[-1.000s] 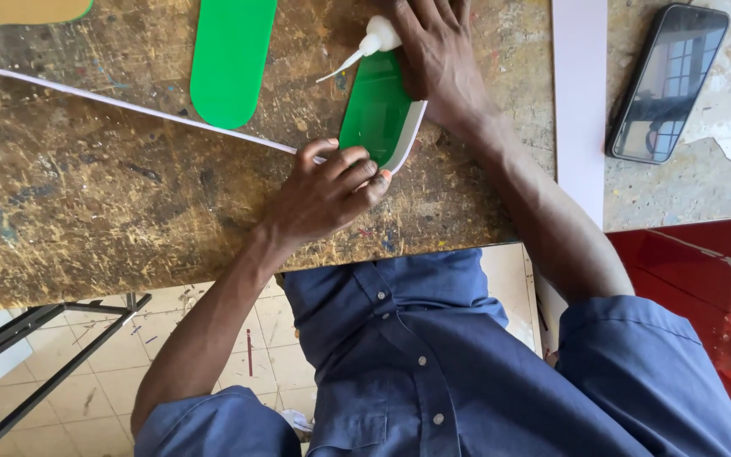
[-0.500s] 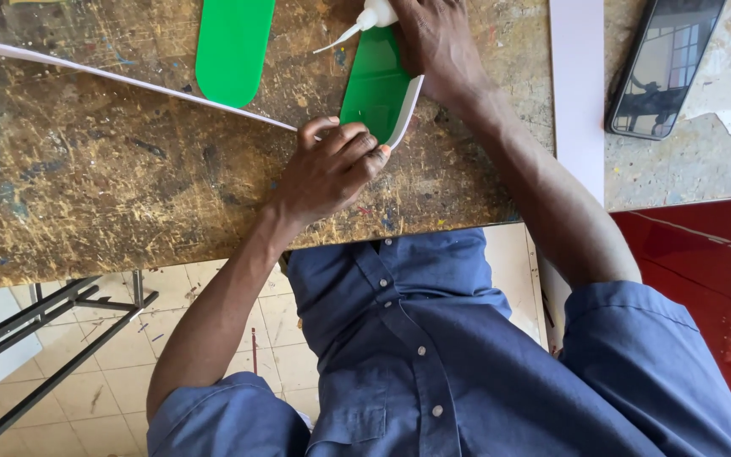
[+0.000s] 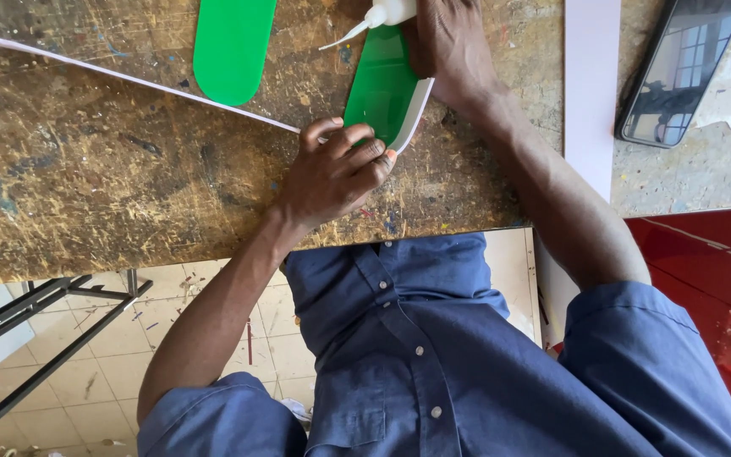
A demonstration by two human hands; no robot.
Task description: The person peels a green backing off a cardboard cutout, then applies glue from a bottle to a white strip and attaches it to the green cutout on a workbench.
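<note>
A green plastic piece with a rounded end (image 3: 380, 93) lies on the scratched wooden workbench (image 3: 112, 186), with a thin white strip (image 3: 129, 78) bent up around its near edge. My left hand (image 3: 336, 173) presses the strip against the piece's rounded end with its fingers curled. My right hand (image 3: 450, 42) grips a white glue bottle (image 3: 382, 14) near the top edge, its thin nozzle pointing left above the green piece. The rest of the strip runs off to the left across the bench.
A second green rounded piece (image 3: 230, 46) lies further left. A pale pink board (image 3: 591, 85) and a black phone (image 3: 683, 63) rest to the right. A red surface (image 3: 704, 271) sits at the lower right; a black metal frame (image 3: 35, 330) stands on the tiled floor.
The view has shifted slightly. Both hands, the strip and the green piece keep the same hold and position relative to each other.
</note>
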